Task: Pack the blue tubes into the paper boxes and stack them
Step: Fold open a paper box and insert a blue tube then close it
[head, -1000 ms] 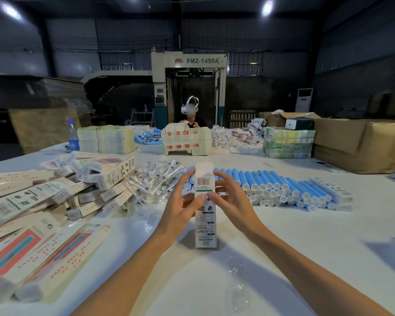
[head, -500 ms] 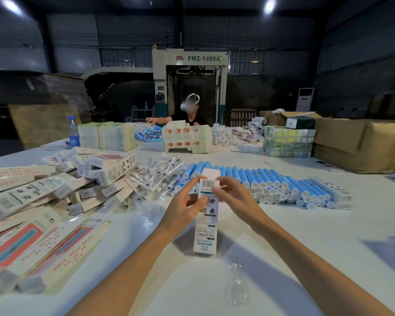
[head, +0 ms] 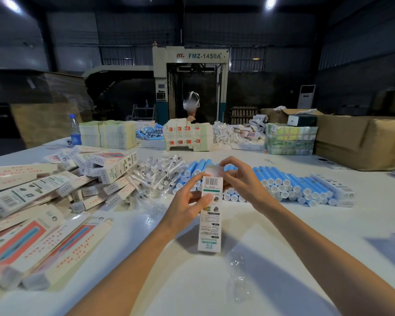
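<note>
A tall white paper box (head: 210, 222) with a barcode and green stripe stands upright on the white table (head: 306, 236) in front of me. My left hand (head: 187, 204) grips its upper left side, thumb on the front face. My right hand (head: 242, 181) pinches the top flap, which is folded over the opening. Behind the box lies a long row of blue tubes (head: 290, 185) with white caps. Whether a tube is inside the box is hidden.
A heap of white paper boxes (head: 62, 188) covers the left, with flat red-and-white packs (head: 32, 242) nearer me. Clear plastic-wrapped pieces (head: 155, 176) lie beside the tubes. A crumpled clear wrapper (head: 237, 277) lies near my right forearm. A person (head: 192, 110) works across the table by stacked boxes (head: 187, 137).
The box has sunk lower and now stands on the table. My right hand moved up onto the top flap and is folding it over; my left hand keeps its grip on the side.
</note>
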The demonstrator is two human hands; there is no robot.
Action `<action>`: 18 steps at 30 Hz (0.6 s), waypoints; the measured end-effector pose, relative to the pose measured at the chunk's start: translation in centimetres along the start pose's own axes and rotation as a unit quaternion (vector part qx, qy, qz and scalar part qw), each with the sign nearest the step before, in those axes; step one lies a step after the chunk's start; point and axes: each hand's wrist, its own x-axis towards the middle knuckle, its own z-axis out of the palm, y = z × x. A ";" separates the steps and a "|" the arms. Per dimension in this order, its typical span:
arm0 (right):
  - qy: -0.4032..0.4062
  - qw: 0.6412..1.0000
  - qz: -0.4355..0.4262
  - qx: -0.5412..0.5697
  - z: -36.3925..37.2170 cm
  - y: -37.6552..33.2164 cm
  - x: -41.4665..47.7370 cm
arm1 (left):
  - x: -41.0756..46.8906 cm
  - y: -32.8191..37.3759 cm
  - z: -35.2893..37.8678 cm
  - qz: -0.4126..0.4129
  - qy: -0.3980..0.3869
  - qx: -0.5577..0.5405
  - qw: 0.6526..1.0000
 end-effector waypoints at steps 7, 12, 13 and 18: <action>0.024 0.998 -0.026 -0.046 0.4 0.5 -0.1 | 0.0 -0.2 -0.1 -0.009 -0.004 0.006 1.000; 0.052 0.994 0.038 0.087 0.8 0.1 -0.6 | 0.0 0.0 0.1 -0.007 -0.008 0.005 1.000; 0.057 0.991 0.052 0.108 0.8 0.1 -0.6 | 0.0 0.1 0.1 -0.006 -0.007 0.005 1.000; 0.070 0.979 0.109 0.159 0.7 -0.3 -0.8 | -0.1 0.0 0.1 0.002 -0.008 0.013 1.000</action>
